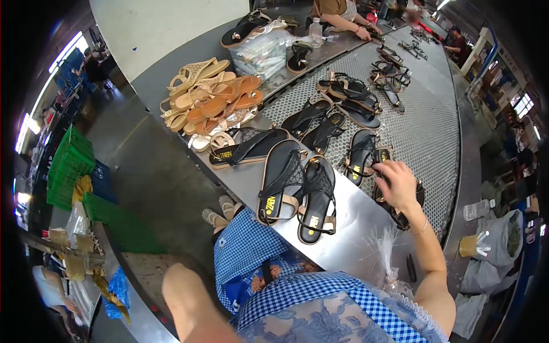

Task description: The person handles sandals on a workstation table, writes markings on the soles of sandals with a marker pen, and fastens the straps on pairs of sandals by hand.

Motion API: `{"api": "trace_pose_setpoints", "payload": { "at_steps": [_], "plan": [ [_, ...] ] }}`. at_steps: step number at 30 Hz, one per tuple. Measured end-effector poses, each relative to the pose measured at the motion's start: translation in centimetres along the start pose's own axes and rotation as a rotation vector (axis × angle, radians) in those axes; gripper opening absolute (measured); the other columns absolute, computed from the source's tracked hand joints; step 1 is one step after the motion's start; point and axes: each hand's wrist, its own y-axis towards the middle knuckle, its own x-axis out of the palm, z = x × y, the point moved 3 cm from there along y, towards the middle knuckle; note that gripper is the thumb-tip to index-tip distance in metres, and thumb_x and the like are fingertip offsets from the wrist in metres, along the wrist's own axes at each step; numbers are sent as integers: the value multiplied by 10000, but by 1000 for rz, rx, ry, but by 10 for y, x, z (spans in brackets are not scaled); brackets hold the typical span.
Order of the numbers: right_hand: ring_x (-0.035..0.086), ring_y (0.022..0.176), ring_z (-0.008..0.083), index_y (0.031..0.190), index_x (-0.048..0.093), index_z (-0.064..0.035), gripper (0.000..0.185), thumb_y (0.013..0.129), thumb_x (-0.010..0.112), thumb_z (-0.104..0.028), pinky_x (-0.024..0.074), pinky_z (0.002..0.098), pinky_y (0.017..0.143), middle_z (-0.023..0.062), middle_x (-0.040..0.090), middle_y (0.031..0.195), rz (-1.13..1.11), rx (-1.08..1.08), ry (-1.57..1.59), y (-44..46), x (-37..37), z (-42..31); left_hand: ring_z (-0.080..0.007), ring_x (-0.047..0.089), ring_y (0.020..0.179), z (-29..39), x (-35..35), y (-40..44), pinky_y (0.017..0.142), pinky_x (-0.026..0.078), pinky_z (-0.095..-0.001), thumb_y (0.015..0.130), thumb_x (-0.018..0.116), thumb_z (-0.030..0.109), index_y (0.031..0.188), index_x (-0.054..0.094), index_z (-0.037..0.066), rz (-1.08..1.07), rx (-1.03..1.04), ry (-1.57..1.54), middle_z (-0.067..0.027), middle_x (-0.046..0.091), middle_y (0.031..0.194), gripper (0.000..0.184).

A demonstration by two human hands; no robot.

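My right hand point(398, 186) is over the near end of the mesh conveyor, fingers bent and thumb apart. No item shows in its grasp. Under and beside it lie black strappy sandals, one sandal point(360, 154) just left of the fingers and another sandal point(420, 197) partly hidden behind the hand. Closer to me, a pair of black sandals with netted uppers and yellow insole print rests on the metal ledge: a left sandal point(280, 186) and a right sandal point(316, 200). My left arm shows at the bottom left, but its hand is not visible.
Tan and brown sandals point(223, 103) are piled at the ledge's left, near a clear plastic bin point(260, 54). More black sandals lie along the conveyor point(429, 108). Another person's arm point(343, 24) is at the far side. Green crates point(71, 166) stand left.
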Motion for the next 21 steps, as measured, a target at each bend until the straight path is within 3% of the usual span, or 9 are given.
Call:
{"api": "trace_pose_setpoints", "payload": {
  "at_steps": [2,3,5,7,10,15,17,19,21],
  "plan": [
    [403,1150,265,1206,465,-173,543,709,667,-255,312,536,909,96,457,1219,-109,347,-284,-37,16,47,-187,563,666,8,1,-52,618,470,-355,796,562,139,868,593,72,219,113,-294,-34,618,773,103],
    [385,1180,269,1263,406,-184,635,700,681,-289,287,569,927,121,445,1240,-94,551,-307,-57,18,68,-226,538,760,9,-1,-79,684,446,-367,747,585,123,889,588,61,-278,-286,-246,-65,586,874,155],
    [389,1168,326,1294,340,-58,786,651,719,-303,329,446,954,176,401,1274,-64,727,-64,-101,24,120,-304,487,948,18,-18,-159,815,399,-390,649,632,91,931,578,38,-1291,-1056,-87,-126,521,1076,291],
    [406,1150,333,1286,327,-5,810,636,733,-268,348,376,948,211,415,1244,-80,709,349,-135,56,163,-334,443,1055,35,-17,-211,890,333,-443,636,708,221,1071,557,52,-1360,-1382,3,-169,488,1142,491],
    [432,1116,317,1235,394,-1,734,628,741,-226,363,371,931,212,455,1178,64,719,308,-102,64,119,-360,295,1219,56,20,-233,984,233,-434,638,735,280,1220,444,64,-1611,-1481,-98,-186,317,1334,686],
    [543,906,291,888,610,-54,183,714,628,-105,438,373,783,124,553,975,216,622,204,-49,120,131,-342,477,1061,4,49,-194,911,366,-414,696,700,216,1054,548,4,-1149,-1186,-172,-196,503,1133,443],
    [573,799,288,775,617,-32,68,733,572,-63,446,367,710,110,594,818,501,402,137,-27,132,198,-308,512,977,-17,41,-185,860,405,-388,749,643,115,962,550,-32,-836,-1288,18,-179,532,1036,275],
    [582,726,292,714,628,-29,83,731,582,-96,448,355,681,116,622,768,594,667,98,18,101,239,-271,521,909,-16,41,-186,794,428,-364,771,575,28,899,546,-40,-767,-1345,103,-171,534,989,149],
    [570,873,269,923,627,-93,228,709,639,-172,438,345,746,97,608,969,706,275,-21,63,68,226,-248,547,776,8,63,-185,674,438,-327,690,557,-43,795,578,2,-1057,-1234,-196,-118,574,828,116]
  ]
}}
